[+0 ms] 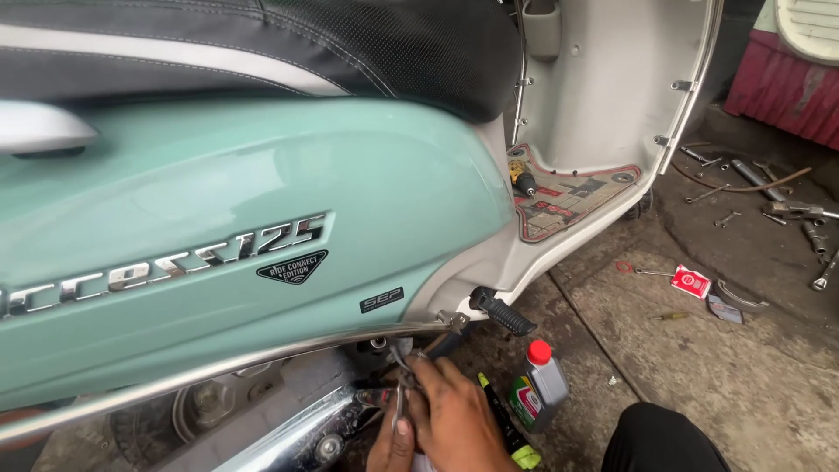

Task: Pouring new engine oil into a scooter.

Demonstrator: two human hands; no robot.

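Rough, stained concrete floor (743, 385) is seen beneath a mint-green scooter (262, 218) parked in a workshop. Low under the scooter's side panel, just below a chrome guard rail (262, 357), a small metal tool (400, 374) that looks like pliers is gripped between both hands. The right hand (459, 419) is closed over the tool's handles from the right, fingers curled around them. The left hand (393, 441) is pressed against it from below, and only its fingers are seen; how tightly it grips cannot be told. A chrome exhaust pipe (297, 433) is seen just left of the hands. A black footrest (505, 313) is folded out above them. Close to the right, a grey oil bottle (542, 389) with a red cap is stood on the floor, beside a screwdriver (502, 419) with a black and yellow-green handle. Spanners (786, 210) are scattered well apart, at the far right.
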